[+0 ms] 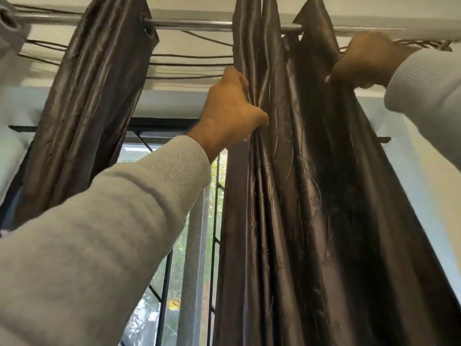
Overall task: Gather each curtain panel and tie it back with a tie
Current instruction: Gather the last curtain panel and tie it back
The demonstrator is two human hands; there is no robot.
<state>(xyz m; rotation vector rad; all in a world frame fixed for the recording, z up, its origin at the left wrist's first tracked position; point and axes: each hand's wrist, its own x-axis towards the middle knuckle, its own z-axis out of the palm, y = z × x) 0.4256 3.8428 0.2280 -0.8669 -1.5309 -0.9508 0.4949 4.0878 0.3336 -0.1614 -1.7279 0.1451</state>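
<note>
The dark brown satin curtain panel with faint embroidered stems [311, 196] hangs from the chrome curtain rod [194, 23] at the right of the scene, already bunched into deep vertical folds. It looks soft, light and slippery, so folds will likely slide out of a loose grasp; a firm hold around the whole bundle lower down should serve better for tying than a pinch near the top. The left hand [232, 108] grips the near left edge of the folds, fingers curled into the cloth. The right hand [366, 58] is closed on the panel's upper right edge just under the rod, though blur hides the fingers. A second brown satin panel [84, 116] hangs well apart at left, and thin dark cords [189, 63] strung between the panels could snag. Behind, a black-barred window [214, 221] shows; no tie is visible.
</note>
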